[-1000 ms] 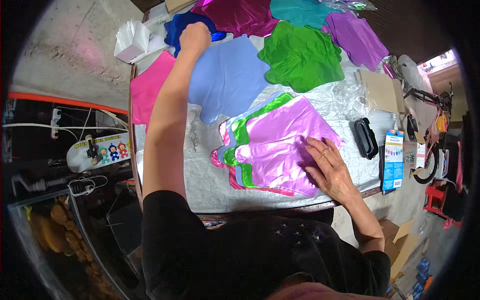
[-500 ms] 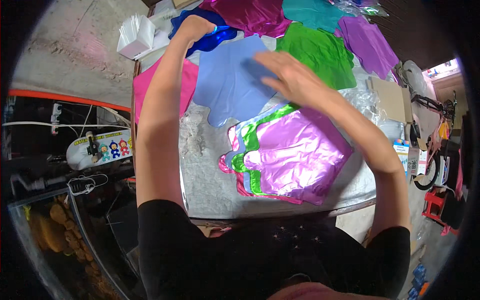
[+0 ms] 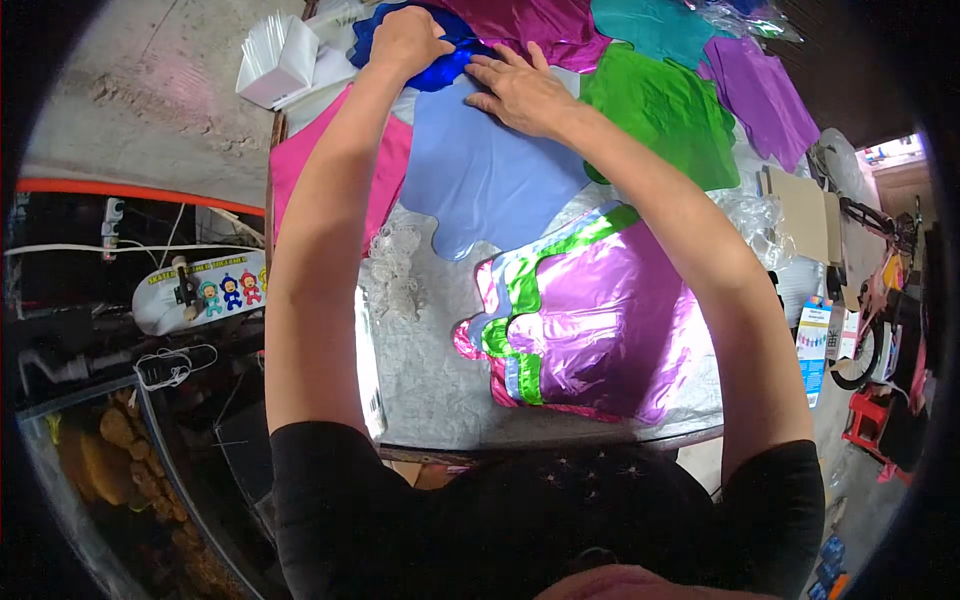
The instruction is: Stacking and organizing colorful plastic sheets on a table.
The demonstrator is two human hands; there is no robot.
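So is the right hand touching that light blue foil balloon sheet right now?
Touching. The head view shows the right hand lying flat, palm down, on the top edge of the light blue foil sheet.

Table (image 3: 430,400) seen from above, strewn with flat foil balloons. At 12 o'clock, the left hand (image 3: 408,38) rests closed on a dark blue foil balloon (image 3: 440,70); just beside it, the right hand (image 3: 520,90) lies flat, fingers spread, on a light blue foil balloon (image 3: 485,180). A purple-topped stack (image 3: 590,335) lies near centre; a green balloon (image 3: 665,115) at 1 o'clock; a white box (image 3: 275,65) at 11 o'clock.

Two hands (image 3: 405,40) (image 3: 520,90) — one white box (image 3: 280,62), one skateboard (image 3: 200,292) — one stack of foil balloons (image 3: 590,330).
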